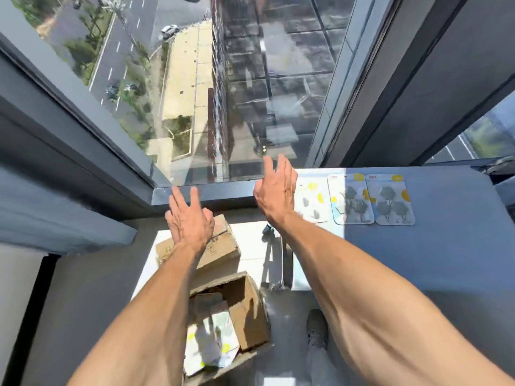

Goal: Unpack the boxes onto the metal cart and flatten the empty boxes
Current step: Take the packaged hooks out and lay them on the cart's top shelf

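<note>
An open cardboard box [245, 310] stands on the floor below me, with several flat packets [211, 341] inside. A closed cardboard box [220, 246] lies beyond it, nearer the window. My left hand [189, 218] hovers over that closed box, fingers spread, holding nothing. My right hand [276, 190] is stretched forward with straight fingers above the left edge of the grey cart top [446, 246], also holding nothing. Three hook packets [351, 200] lie side by side on the cart's far part.
A large window with a dark frame [206, 192] fills the space ahead, its sill right behind the boxes. The cart's leg and a caster [267, 229] show beside the boxes. My shoe [316, 327] stands on the floor right of the open box.
</note>
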`<state>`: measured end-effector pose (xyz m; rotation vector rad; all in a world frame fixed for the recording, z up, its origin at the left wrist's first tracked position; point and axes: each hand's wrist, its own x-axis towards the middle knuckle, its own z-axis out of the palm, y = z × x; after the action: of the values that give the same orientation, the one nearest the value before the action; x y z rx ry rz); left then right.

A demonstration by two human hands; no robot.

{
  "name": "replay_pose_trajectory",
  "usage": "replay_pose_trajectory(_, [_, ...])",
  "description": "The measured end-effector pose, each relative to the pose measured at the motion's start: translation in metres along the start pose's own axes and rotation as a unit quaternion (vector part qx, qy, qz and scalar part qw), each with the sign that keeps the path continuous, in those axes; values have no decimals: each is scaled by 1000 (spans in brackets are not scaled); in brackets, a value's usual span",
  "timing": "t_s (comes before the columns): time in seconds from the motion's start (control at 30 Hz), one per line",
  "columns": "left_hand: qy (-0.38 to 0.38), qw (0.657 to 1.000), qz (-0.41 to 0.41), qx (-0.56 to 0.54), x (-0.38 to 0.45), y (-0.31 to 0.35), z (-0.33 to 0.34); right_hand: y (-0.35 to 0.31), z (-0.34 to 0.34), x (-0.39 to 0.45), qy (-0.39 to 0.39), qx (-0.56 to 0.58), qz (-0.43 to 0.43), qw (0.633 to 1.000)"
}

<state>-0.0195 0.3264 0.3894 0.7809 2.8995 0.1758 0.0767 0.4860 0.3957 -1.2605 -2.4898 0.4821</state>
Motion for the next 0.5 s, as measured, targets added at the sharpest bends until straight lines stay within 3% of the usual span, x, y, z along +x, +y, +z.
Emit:
replay_pose_trajectory(0.13, [-42, 999, -6, 20, -39, -112, 9, -91, 46, -67, -43, 51, -60, 996])
replay_pose_trajectory(0.23, [-65, 998, 3, 1, -56, -183, 29, -128, 95, -121, -143, 63, -101, 983])
replay_pose_trajectory(0.33, [-129, 992, -3, -10, -86, -239, 72, -130, 155, -185, -274, 58, -120, 952])
replay_pose_trajectory(0.5, [-274, 960, -55, -13, -134, -292, 181, -87, 265, -279, -470, -54, -59, 879])
